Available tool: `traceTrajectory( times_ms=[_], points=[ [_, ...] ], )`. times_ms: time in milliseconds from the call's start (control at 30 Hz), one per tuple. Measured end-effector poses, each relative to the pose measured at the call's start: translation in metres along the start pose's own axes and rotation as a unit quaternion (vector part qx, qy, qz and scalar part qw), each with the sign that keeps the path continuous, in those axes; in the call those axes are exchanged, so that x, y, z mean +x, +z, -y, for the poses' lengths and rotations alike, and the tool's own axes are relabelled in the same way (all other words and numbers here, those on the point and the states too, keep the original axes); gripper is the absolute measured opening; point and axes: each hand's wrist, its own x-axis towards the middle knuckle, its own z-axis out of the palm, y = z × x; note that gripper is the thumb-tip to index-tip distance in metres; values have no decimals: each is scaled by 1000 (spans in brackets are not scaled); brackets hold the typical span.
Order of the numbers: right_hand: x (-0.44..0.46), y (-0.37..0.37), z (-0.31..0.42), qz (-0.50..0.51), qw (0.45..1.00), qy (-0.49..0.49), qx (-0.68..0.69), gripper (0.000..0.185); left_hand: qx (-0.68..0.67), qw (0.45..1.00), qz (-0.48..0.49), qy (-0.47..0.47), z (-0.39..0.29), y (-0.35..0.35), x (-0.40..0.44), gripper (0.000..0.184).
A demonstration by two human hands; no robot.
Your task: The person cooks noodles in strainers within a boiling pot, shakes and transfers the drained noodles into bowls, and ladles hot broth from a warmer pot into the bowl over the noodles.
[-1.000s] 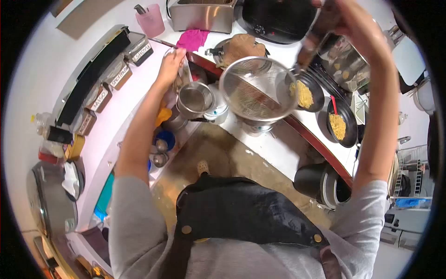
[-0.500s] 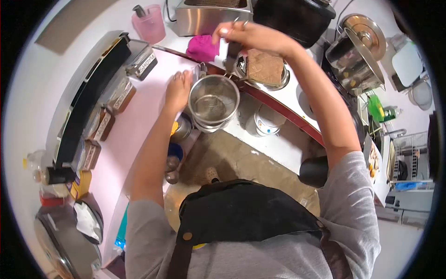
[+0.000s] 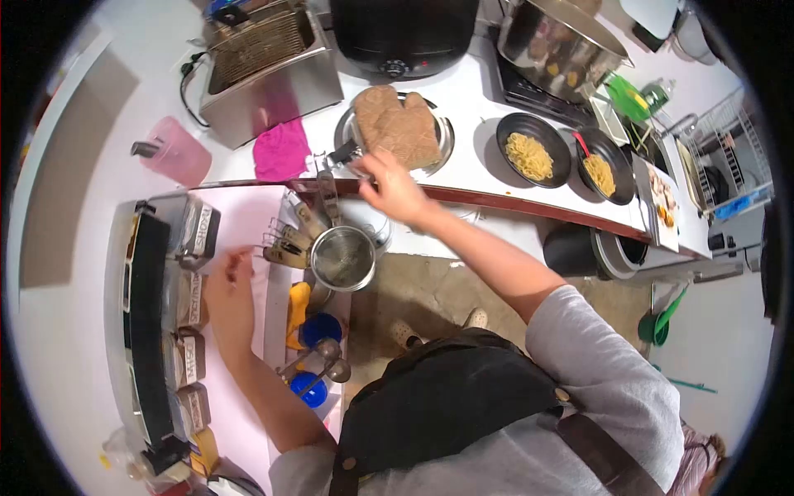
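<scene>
My left hand (image 3: 234, 285) is over the pink counter, its fingers loosely curled but apart, beside the labelled containers. Just right of it, several noodle strainer baskets (image 3: 343, 258) sit together at the counter edge, their handles (image 3: 287, 252) pointing up and left. My right hand (image 3: 395, 188) reaches over the white counter's front edge, fingers apart, with nothing visible in its grasp. Close to its fingertips is a small black-and-clear object (image 3: 343, 155) whose kind I cannot make out. Beyond that hand, a brown oven mitt (image 3: 397, 124) lies on a round metal lid (image 3: 447, 136).
Two black bowls of noodles (image 3: 529, 157) (image 3: 608, 175) stand to the right, near a large steel pot (image 3: 562, 50). A deep fryer (image 3: 273, 91), magenta cloth (image 3: 279, 150) and pink pitcher (image 3: 178, 153) are at the back left. Ladles (image 3: 329, 351) hang beside blue containers (image 3: 318, 329).
The view has turned, bringing the noodle bowls into sight. My right hand has come down from near the fryer to the counter edge. My left hand has moved left, off the strainers.
</scene>
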Motion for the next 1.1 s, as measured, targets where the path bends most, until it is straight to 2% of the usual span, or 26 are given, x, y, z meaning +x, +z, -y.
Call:
traceTrajectory(
  times_ms=[33,67,100,167,200,233,267,300,367,400,433,500,567,633,667,700,767,800,867,900,933,967,1000,1033,1100],
  points=[
    [12,-16,-12,-26,990,-77,-119,29,-22,998,-12,49,-10,2,12,17],
    [27,-32,-20,12,982,-34,-184,27,-17,997,1,77,-21,8,24,17],
    [41,-44,-34,16,967,-2,-255,34,-14,994,11,108,-34,16,37,16],
    [65,-55,-70,148,937,-12,-317,46,14,986,21,166,-62,34,58,14],
    [79,-51,-83,278,897,34,-344,58,-6,981,45,189,-61,45,73,14],
    [89,-38,-102,315,873,12,-373,64,-24,974,66,214,-57,57,92,13],
    [95,-45,-85,315,881,38,-352,75,-18,976,75,205,-60,65,103,12],
    [98,-46,-81,314,883,32,-346,78,-12,977,88,192,-60,72,111,11],
    [101,-30,-103,301,896,51,-322,79,2,973,85,213,-45,90,143,12],
    [102,-33,-100,302,895,41,-325,77,16,985,100,140,-66,88,143,13],
    [100,-36,-95,307,893,37,-326,75,90,982,97,137,-55,95,168,20],
    [93,-46,-75,275,893,23,-357,70,220,961,60,159,-2,126,232,31],
    [76,-56,-51,223,926,46,-302,57,282,919,88,261,36,146,261,42],
    [46,-66,-31,145,972,34,-183,51,327,914,200,135,32,151,268,40],
    [24,-73,-25,95,985,-43,-135,45,341,914,146,167,37,153,272,26],
    [-1,-82,-19,91,989,-44,-104,41,353,910,90,197,45,151,274,13],
    [-57,-111,-15,59,997,-50,-30,32,240,945,-3,224,61,145,276,12],
    [-88,-125,-20,46,998,-40,4,30,197,961,3,196,47,134,266,12],
    [-149,-163,-26,6,997,80,20,25,207,948,-114,212,46,105,279,11],
    [-182,-178,-36,-29,987,157,37,21,164,944,-148,244,32,83,276,8],
    [-211,-194,-44,-68,972,223,12,18,83,965,-122,218,26,61,279,7],
    [-236,-209,-49,-117,943,309,35,17,1,971,-106,213,-2,46,259,7],
    [-267,-218,-65,-182,917,352,37,17,-37,980,-88,172,-35,32,238,9],
    [-288,-227,-73,-248,890,376,64,17,-111,982,-57,145,-64,27,222,10],
    [-315,-249,-86,-283,867,402,82,15,-164,975,13,146,-116,31,195,13]
  ],
)
